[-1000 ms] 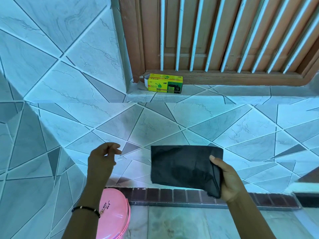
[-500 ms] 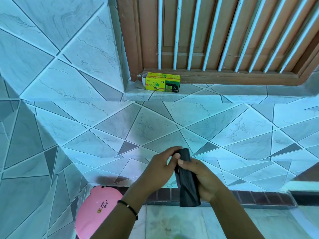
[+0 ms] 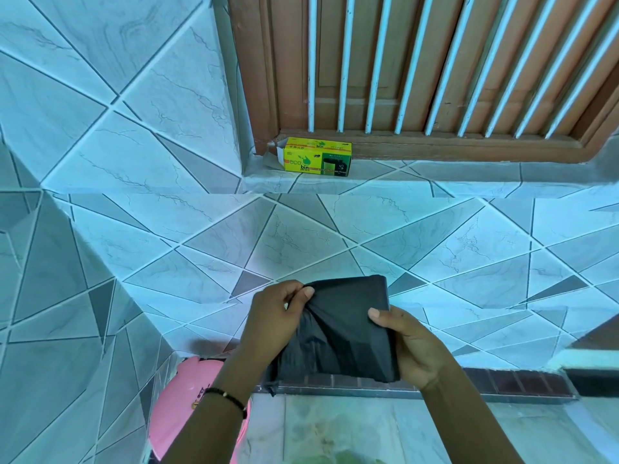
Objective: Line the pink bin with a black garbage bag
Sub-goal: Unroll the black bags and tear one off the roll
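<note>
The black garbage bag [image 3: 345, 329], folded flat, hangs between both hands in front of the tiled wall; the left hand [image 3: 271, 324] pinches its upper left corner; the right hand [image 3: 413, 344] grasps its right edge; the pink bin [image 3: 189, 390] lies lower left, nearer the left hand.

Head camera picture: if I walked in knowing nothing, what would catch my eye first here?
Probably the folded black garbage bag in the middle foreground, held in front of the tiled wall: the left hand pinches its upper left corner and the right hand grips its right edge. Next, the pink bin low on the left, partly behind the left forearm, and the yellow bin-bag box on the ledge below the barred wooden window.
</note>
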A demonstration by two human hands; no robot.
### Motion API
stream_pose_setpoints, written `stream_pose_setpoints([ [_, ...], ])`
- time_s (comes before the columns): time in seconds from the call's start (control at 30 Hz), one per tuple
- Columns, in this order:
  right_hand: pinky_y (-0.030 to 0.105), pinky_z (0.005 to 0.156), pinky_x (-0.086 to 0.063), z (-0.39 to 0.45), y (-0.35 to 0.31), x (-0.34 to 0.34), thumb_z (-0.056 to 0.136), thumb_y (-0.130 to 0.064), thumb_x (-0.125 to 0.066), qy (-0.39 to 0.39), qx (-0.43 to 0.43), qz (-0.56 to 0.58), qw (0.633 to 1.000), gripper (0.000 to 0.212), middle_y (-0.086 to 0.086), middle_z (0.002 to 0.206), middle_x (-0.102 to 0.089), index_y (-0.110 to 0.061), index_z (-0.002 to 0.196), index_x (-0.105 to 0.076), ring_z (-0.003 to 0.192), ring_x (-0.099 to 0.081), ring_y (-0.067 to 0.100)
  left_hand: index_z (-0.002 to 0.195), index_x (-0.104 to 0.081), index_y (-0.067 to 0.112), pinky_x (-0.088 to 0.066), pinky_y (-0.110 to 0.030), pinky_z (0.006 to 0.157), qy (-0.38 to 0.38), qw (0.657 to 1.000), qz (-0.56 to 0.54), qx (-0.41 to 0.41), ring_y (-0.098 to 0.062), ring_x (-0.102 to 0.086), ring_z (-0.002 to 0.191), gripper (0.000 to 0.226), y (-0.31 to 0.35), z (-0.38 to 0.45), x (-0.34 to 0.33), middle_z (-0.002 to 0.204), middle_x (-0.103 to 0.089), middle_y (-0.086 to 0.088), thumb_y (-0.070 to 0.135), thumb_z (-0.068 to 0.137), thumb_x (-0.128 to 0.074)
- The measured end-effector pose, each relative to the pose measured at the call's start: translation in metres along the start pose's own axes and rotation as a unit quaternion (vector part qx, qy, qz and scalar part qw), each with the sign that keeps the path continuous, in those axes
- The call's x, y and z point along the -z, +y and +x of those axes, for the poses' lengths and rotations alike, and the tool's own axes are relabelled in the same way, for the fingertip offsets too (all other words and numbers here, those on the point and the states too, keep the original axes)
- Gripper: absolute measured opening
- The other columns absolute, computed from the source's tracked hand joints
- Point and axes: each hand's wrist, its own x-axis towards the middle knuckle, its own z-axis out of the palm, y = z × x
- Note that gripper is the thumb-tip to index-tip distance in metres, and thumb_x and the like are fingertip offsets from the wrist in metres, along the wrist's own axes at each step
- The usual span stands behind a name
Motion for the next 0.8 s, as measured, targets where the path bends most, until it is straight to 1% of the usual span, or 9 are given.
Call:
stream_pose_setpoints([
  [0.13,0.037,0.072,-0.058,-0.003,-0.002,0.003,0.035,-0.023,-0.094,0.027,0.005,-0.009,1.000,0.082,0.022,0.109,-0.069,0.002,0.107,-0.067,0.089,-0.070,0.031,0.065,-0.057,0.008,-0.029,-0.017,0.053,0.024,1.000,0.013,0.017,-0.008,-0.041,0.055,0.032,-0.014,0.003,0.017,0.055,-0.051,-0.005,0.029,0.089,-0.058],
  [0.27,0.037,0.071,-0.058,-0.003,-0.002,0.003,0.033,-0.020,-0.094,0.040,0.009,-0.028,0.999,0.085,0.023,0.110,-0.068,0.004,0.110,-0.065,0.090,-0.070,0.032,0.070,-0.061,0.004,-0.033,-0.023,0.056,0.039,0.997,0.058,0.035,-0.024,-0.052,0.062,0.032,-0.032,0.010,0.034,0.061,-0.059,-0.011,0.030,0.090,-0.058],
  [0.37,0.040,0.069,-0.058,-0.002,0.001,0.000,0.035,-0.015,-0.092,0.048,0.006,-0.052,0.997,0.082,0.026,0.105,-0.068,0.006,0.109,-0.064,0.087,-0.069,0.035,0.071,-0.063,0.010,-0.037,-0.020,0.060,-0.003,0.995,0.082,0.058,-0.020,-0.058,0.069,0.028,-0.040,0.009,0.041,0.067,-0.064,-0.003,0.031,0.089,-0.059],
  [0.4,0.041,0.068,-0.058,-0.002,0.001,-0.002,0.039,-0.012,-0.089,0.047,0.005,-0.057,0.997,0.076,0.026,0.103,-0.069,0.007,0.108,-0.064,0.085,-0.069,0.035,0.075,-0.065,0.015,-0.038,-0.015,0.062,-0.038,0.994,0.079,0.063,-0.016,-0.062,0.075,0.021,-0.041,0.008,0.042,0.072,-0.067,0.003,0.030,0.088,-0.060],
  [0.47,0.040,0.067,-0.058,-0.001,0.003,-0.005,0.048,-0.010,-0.080,0.041,0.007,-0.061,0.997,0.061,0.025,0.098,-0.069,0.006,0.105,-0.066,0.081,-0.069,0.035,0.088,-0.064,0.030,-0.038,-0.006,0.071,-0.123,0.989,0.045,0.073,0.006,-0.062,0.084,0.003,-0.036,0.004,0.041,0.082,-0.069,0.023,0.029,0.087,-0.062],
  [0.53,0.039,0.066,-0.057,-0.001,0.005,-0.010,0.052,-0.007,-0.077,0.035,0.006,-0.070,0.997,0.050,0.025,0.095,-0.069,0.005,0.099,-0.068,0.079,-0.069,0.034,0.103,-0.057,0.040,-0.040,-0.007,0.083,-0.172,0.982,-0.012,0.076,0.020,-0.055,0.092,0.017,-0.026,0.002,0.036,0.092,-0.063,0.038,0.034,0.087,-0.061],
  [0.63,0.045,0.077,-0.056,0.001,0.009,-0.020,0.058,-0.005,-0.075,0.024,0.000,-0.099,0.995,0.048,0.028,0.101,-0.066,0.007,0.104,-0.065,0.088,-0.065,0.038,0.125,-0.042,0.045,-0.035,-0.020,0.097,-0.219,0.969,-0.079,0.076,0.008,-0.049,0.115,0.044,-0.005,0.002,0.022,0.120,-0.057,0.026,0.050,0.083,-0.055],
  [0.7,0.044,0.079,-0.056,0.002,0.012,-0.026,0.061,-0.003,-0.074,0.018,-0.006,-0.112,0.993,0.047,0.028,0.100,-0.065,0.008,0.106,-0.063,0.087,-0.064,0.038,0.123,-0.044,0.045,-0.038,-0.023,0.097,-0.247,0.962,-0.099,0.061,0.003,-0.051,0.118,0.049,0.005,0.001,0.009,0.117,-0.059,0.023,0.059,0.077,-0.051],
  [0.8,0.044,0.077,-0.056,0.001,0.013,-0.030,0.062,-0.003,-0.074,0.019,-0.011,-0.113,0.993,0.051,0.028,0.099,-0.063,0.010,0.109,-0.060,0.086,-0.063,0.037,0.102,-0.059,0.035,-0.047,-0.024,0.091,-0.200,0.976,-0.080,0.016,0.003,-0.061,0.100,0.033,0.011,-0.001,-0.006,0.099,-0.067,0.015,0.059,0.080,-0.056],
])
